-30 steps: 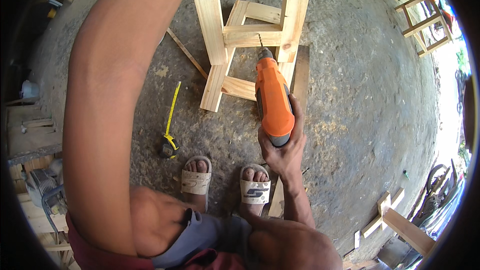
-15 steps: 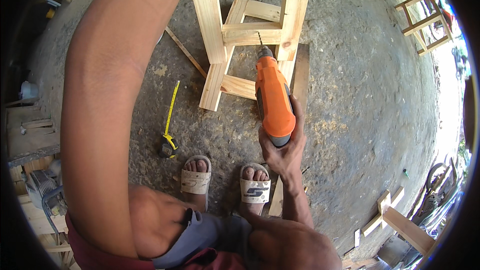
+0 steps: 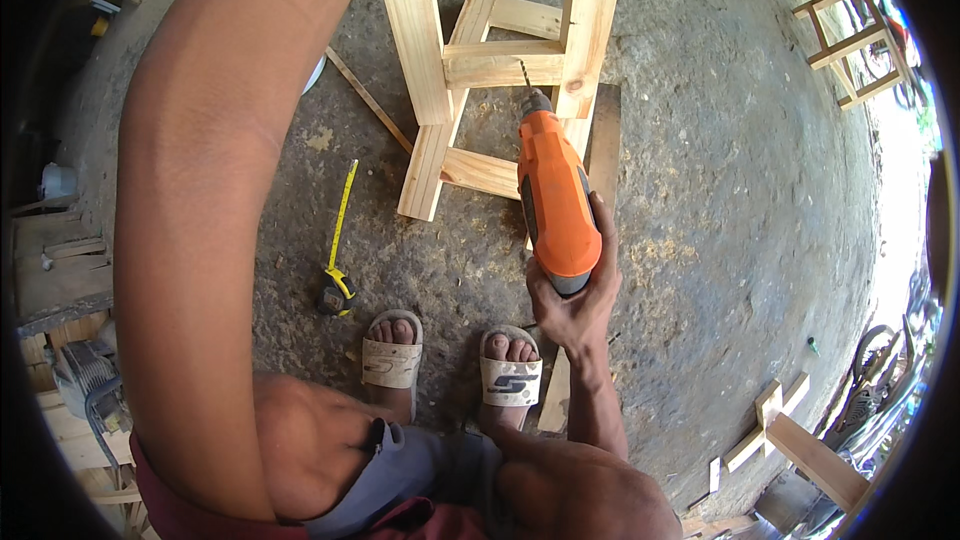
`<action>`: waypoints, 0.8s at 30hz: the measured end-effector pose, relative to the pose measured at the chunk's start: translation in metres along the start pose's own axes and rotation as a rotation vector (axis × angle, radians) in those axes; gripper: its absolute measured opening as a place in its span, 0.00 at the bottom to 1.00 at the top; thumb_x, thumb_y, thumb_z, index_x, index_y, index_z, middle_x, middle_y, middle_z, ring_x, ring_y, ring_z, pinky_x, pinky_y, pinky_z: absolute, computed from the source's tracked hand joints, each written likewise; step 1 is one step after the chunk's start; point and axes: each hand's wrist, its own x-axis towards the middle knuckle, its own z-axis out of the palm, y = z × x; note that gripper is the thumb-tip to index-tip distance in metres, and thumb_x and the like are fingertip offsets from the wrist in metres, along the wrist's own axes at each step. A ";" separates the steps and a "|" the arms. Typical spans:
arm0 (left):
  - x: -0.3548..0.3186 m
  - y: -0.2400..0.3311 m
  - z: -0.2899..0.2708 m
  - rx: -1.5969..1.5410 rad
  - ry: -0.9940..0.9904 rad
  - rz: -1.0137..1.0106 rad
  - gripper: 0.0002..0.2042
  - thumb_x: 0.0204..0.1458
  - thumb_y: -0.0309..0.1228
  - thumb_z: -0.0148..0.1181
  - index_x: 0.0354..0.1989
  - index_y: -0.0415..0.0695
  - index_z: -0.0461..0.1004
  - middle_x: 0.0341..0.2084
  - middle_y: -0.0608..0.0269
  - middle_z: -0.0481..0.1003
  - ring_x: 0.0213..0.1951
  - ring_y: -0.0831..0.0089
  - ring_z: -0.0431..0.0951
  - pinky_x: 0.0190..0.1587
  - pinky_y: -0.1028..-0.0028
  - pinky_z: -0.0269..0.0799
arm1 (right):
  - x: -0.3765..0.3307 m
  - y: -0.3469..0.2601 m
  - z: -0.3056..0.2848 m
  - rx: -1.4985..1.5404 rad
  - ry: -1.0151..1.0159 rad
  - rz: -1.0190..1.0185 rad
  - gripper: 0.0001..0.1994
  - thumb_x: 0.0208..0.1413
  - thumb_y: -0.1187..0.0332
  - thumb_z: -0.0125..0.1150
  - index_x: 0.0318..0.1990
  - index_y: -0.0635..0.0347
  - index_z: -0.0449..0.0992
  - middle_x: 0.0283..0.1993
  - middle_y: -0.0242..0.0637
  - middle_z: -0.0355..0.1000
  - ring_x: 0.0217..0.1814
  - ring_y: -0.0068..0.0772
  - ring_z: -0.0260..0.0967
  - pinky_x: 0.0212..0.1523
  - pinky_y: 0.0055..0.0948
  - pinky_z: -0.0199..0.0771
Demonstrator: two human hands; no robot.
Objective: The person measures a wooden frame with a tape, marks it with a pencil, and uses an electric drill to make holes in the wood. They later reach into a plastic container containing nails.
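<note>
My right hand [image 3: 583,302] is wrapped round the back of an orange power drill [image 3: 560,195]. The long thin bit points away from me at the crosspiece [image 3: 500,70] of a pale wooden frame. Whether its tip touches the wood I cannot tell. Two upright legs of the frame [image 3: 415,40] rise past the top edge, and its lower pieces rest on the floor. My left forearm reaches up across the left side and leaves at the top, so the left hand is out of sight.
A tape measure [image 3: 338,292] with its yellow blade pulled out lies left of the frame. A thin wooden strip [image 3: 370,100] is behind it. A flat board [image 3: 605,140] lies right of the frame. More wooden frames [image 3: 850,45] stand far right, and a joined wooden piece [image 3: 815,460] lies lower right.
The drill and my right hand have shifted slightly right. My left arm has moved a little left. The wooden frame has stayed nearly still.
</note>
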 end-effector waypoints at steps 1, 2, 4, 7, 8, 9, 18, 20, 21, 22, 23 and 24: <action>0.001 0.000 0.000 -0.007 -0.009 -0.002 0.47 0.35 0.59 0.77 0.59 0.38 0.71 0.52 0.38 0.77 0.56 0.47 0.77 0.59 0.57 0.73 | 0.000 0.000 0.000 0.005 0.000 0.003 0.43 0.45 0.74 0.65 0.72 0.63 0.54 0.49 0.57 0.79 0.49 0.54 0.81 0.50 0.41 0.81; 0.002 0.000 -0.001 -0.011 -0.007 0.004 0.47 0.35 0.59 0.77 0.59 0.38 0.71 0.52 0.38 0.77 0.56 0.47 0.77 0.59 0.57 0.73 | 0.000 0.000 0.000 0.010 -0.001 0.005 0.43 0.45 0.74 0.65 0.72 0.63 0.54 0.49 0.57 0.79 0.49 0.54 0.81 0.49 0.41 0.81; 0.002 -0.001 -0.001 -0.009 -0.006 0.004 0.47 0.35 0.59 0.77 0.59 0.38 0.71 0.52 0.38 0.77 0.56 0.47 0.77 0.59 0.57 0.73 | 0.000 0.000 0.001 0.011 -0.005 0.010 0.43 0.45 0.74 0.65 0.72 0.63 0.54 0.49 0.57 0.79 0.49 0.54 0.81 0.49 0.41 0.81; 0.002 -0.001 0.000 -0.011 -0.008 0.008 0.47 0.35 0.59 0.77 0.60 0.38 0.70 0.52 0.38 0.77 0.56 0.47 0.77 0.59 0.57 0.73 | 0.000 -0.002 0.000 0.006 -0.008 0.019 0.43 0.45 0.74 0.65 0.72 0.63 0.54 0.49 0.57 0.79 0.48 0.54 0.81 0.49 0.41 0.82; 0.002 -0.001 0.000 -0.012 -0.006 0.010 0.47 0.35 0.59 0.77 0.60 0.38 0.70 0.52 0.38 0.77 0.56 0.47 0.77 0.59 0.57 0.73 | -0.001 -0.001 0.000 0.012 -0.007 0.023 0.43 0.46 0.74 0.65 0.72 0.63 0.54 0.49 0.57 0.79 0.48 0.54 0.81 0.49 0.41 0.82; 0.003 -0.001 -0.001 -0.012 -0.005 0.013 0.47 0.35 0.59 0.77 0.60 0.38 0.70 0.52 0.38 0.77 0.56 0.46 0.77 0.59 0.57 0.73 | -0.001 -0.001 0.001 0.020 -0.006 0.026 0.43 0.46 0.74 0.65 0.72 0.62 0.54 0.49 0.57 0.79 0.48 0.54 0.81 0.49 0.41 0.82; 0.001 0.001 -0.001 -0.023 -0.021 0.017 0.47 0.34 0.58 0.77 0.60 0.38 0.70 0.51 0.38 0.77 0.55 0.46 0.78 0.58 0.57 0.74 | -0.001 -0.001 0.002 -0.019 -0.010 0.024 0.43 0.46 0.74 0.66 0.72 0.62 0.55 0.48 0.57 0.79 0.49 0.55 0.81 0.49 0.42 0.82; 0.003 0.000 0.000 -0.013 -0.018 0.023 0.46 0.34 0.58 0.77 0.59 0.39 0.71 0.50 0.38 0.78 0.54 0.46 0.78 0.57 0.56 0.74 | 0.000 -0.002 0.001 -0.030 -0.014 0.001 0.43 0.46 0.73 0.66 0.72 0.61 0.55 0.48 0.57 0.79 0.49 0.55 0.81 0.49 0.42 0.82; 0.003 -0.001 0.000 -0.007 -0.018 0.027 0.46 0.34 0.58 0.77 0.59 0.39 0.71 0.50 0.38 0.78 0.54 0.46 0.78 0.57 0.56 0.74 | 0.001 -0.002 0.001 -0.033 -0.016 -0.011 0.43 0.46 0.73 0.66 0.72 0.61 0.55 0.48 0.57 0.79 0.49 0.55 0.81 0.49 0.42 0.82; 0.004 -0.002 0.000 -0.007 -0.025 0.028 0.46 0.34 0.58 0.77 0.59 0.39 0.71 0.50 0.38 0.78 0.54 0.46 0.78 0.57 0.56 0.74 | 0.000 -0.004 0.002 0.023 -0.018 0.063 0.42 0.47 0.73 0.66 0.71 0.64 0.55 0.52 0.56 0.77 0.53 0.50 0.78 0.53 0.40 0.78; 0.005 -0.003 0.000 -0.007 -0.032 0.030 0.46 0.34 0.58 0.77 0.59 0.39 0.71 0.50 0.38 0.78 0.54 0.46 0.78 0.57 0.56 0.74 | -0.001 -0.008 0.004 0.080 -0.020 0.136 0.41 0.47 0.73 0.66 0.70 0.68 0.56 0.55 0.54 0.75 0.56 0.44 0.76 0.57 0.38 0.74; 0.005 -0.005 0.001 -0.007 -0.039 0.030 0.46 0.34 0.58 0.78 0.59 0.39 0.71 0.50 0.38 0.78 0.54 0.46 0.78 0.57 0.56 0.74 | -0.002 -0.010 0.004 0.136 -0.022 0.209 0.40 0.48 0.73 0.66 0.70 0.71 0.56 0.58 0.53 0.73 0.59 0.39 0.73 0.61 0.36 0.71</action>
